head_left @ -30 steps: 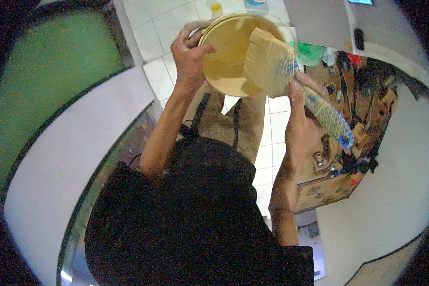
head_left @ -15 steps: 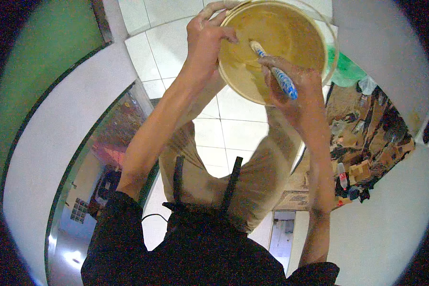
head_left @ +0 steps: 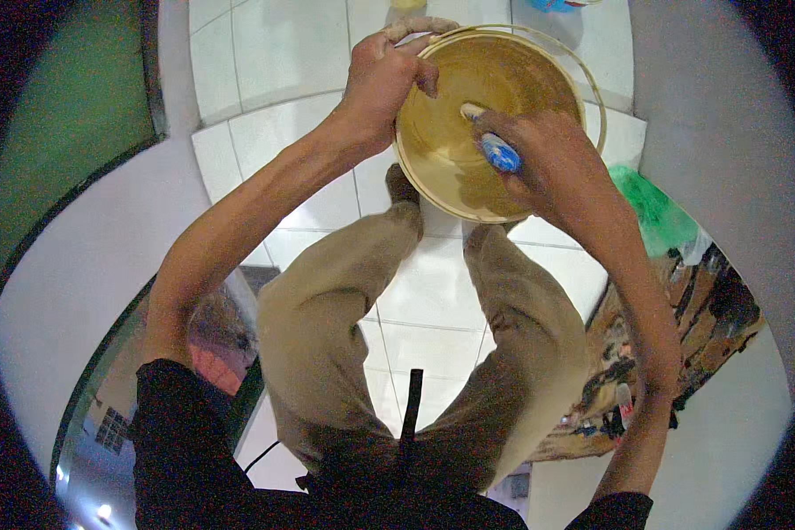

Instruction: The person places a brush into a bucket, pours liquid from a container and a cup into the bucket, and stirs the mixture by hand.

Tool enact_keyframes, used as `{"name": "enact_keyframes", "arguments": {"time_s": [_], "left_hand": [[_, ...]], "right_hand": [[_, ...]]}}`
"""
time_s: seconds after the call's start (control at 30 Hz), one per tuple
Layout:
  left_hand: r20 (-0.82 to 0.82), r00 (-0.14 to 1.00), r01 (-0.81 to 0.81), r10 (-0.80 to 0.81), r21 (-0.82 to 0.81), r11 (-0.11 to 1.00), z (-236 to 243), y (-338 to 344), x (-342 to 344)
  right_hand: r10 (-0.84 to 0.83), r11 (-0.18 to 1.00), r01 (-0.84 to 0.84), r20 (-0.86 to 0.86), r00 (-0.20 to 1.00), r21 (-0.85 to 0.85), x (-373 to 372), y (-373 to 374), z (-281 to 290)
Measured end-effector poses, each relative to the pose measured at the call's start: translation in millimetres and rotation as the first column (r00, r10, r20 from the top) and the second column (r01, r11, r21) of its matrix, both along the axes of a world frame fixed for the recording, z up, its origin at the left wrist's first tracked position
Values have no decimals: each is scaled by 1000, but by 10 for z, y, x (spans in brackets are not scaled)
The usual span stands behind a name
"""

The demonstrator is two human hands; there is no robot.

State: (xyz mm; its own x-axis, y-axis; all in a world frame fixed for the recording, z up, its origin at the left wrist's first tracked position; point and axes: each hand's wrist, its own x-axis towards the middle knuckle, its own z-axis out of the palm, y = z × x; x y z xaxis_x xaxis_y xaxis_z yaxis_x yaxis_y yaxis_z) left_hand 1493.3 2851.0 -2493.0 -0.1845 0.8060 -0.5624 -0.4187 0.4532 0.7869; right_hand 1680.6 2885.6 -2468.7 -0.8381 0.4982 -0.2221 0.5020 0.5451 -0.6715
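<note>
A cream-yellow bucket (head_left: 435, 187) with a raised wire-like handle is out in front of my lower legs, its mouth facing me. My left hand (head_left: 382, 81) grips its left rim, the thumb over the inside and the fingers round the outer edge. In my right hand (head_left: 552, 157) is a tool with a blue-and-white handle (head_left: 501, 154), reaching into the bucket. Its pale front end shows past my fingers; its working tip cannot be made out. Wet-looking yellowish residue with curved streaks coats the inside, and smears mark my left fingers.
White floor tiles (head_left: 305, 119) with a step edge lie beneath the bucket. On the right are a green plastic sheet or bag (head_left: 652, 210) and a brown covering (head_left: 689, 327) with scattered clutter. A blue object (head_left: 554, 4) sits at the far edge. Walls flank both sides.
The bucket sits slightly lower in the picture and shows more of its far rim. My right hand has turned, so the tool's handle now points more toward me. Both hands keep their hold.
</note>
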Motion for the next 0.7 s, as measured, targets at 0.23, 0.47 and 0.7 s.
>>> {"name": "enact_keyframes", "arguments": {"time_s": [0.23, 0.47, 0.7], "left_hand": [[-46, 998, -38, 40, 56, 998, -3096, 742, 916], [-30, 990, -134, 139, 129, 982, -5271, 1756, 1329], [68, 957, -288, 281, 137, 948, -5765, 2490, 1085]], "right_hand": [[117, 991, -121, 78, 990, 59, 771, 685, -3184], [150, 988, -154, -176, 973, -10, 1457, 1956, -5028], [-521, 845, 472, -186, 833, -252, 2023, 3651, -5498]]}}
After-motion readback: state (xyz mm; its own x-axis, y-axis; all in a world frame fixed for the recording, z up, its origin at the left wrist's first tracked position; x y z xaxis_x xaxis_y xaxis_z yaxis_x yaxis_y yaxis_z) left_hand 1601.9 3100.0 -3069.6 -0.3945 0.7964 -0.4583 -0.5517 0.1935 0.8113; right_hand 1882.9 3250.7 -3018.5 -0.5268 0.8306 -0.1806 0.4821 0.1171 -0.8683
